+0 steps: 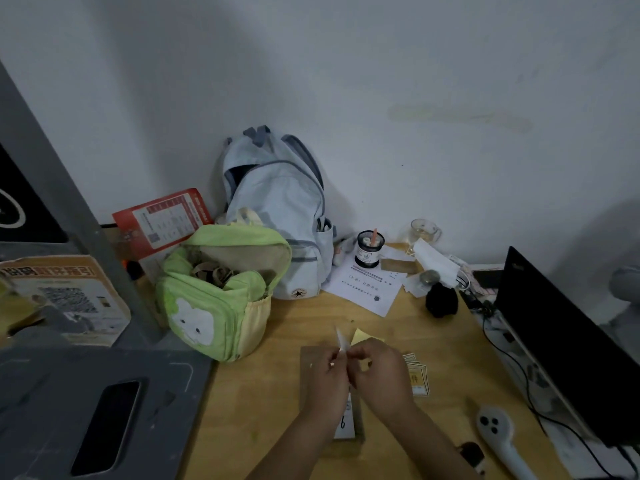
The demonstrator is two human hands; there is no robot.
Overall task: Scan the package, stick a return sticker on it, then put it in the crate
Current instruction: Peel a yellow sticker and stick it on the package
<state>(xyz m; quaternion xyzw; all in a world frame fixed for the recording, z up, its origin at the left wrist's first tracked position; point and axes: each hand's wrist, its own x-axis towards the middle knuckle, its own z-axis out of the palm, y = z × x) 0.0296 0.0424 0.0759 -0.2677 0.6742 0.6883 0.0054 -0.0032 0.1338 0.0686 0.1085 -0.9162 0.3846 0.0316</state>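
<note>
A flat brown package (308,362) with a white label (346,424) lies on the wooden desk, mostly hidden under my hands. My left hand (325,379) and my right hand (381,372) meet just above it. Between them they pinch a yellow sticker (362,336) and a thin white backing strip (341,341) that stands up. More yellow-edged stickers (417,379) lie right of my right hand. The white handheld scanner (498,434) rests on the desk at the lower right. The dark grey crate (104,410) sits at the lower left.
A green bag (221,292) and a pale blue backpack (277,209) stand at the back left of the desk. Papers (367,289), a black jar (370,249), a glass mug (424,230) and a black round object (441,301) crowd the back. A black monitor (568,344) stands right.
</note>
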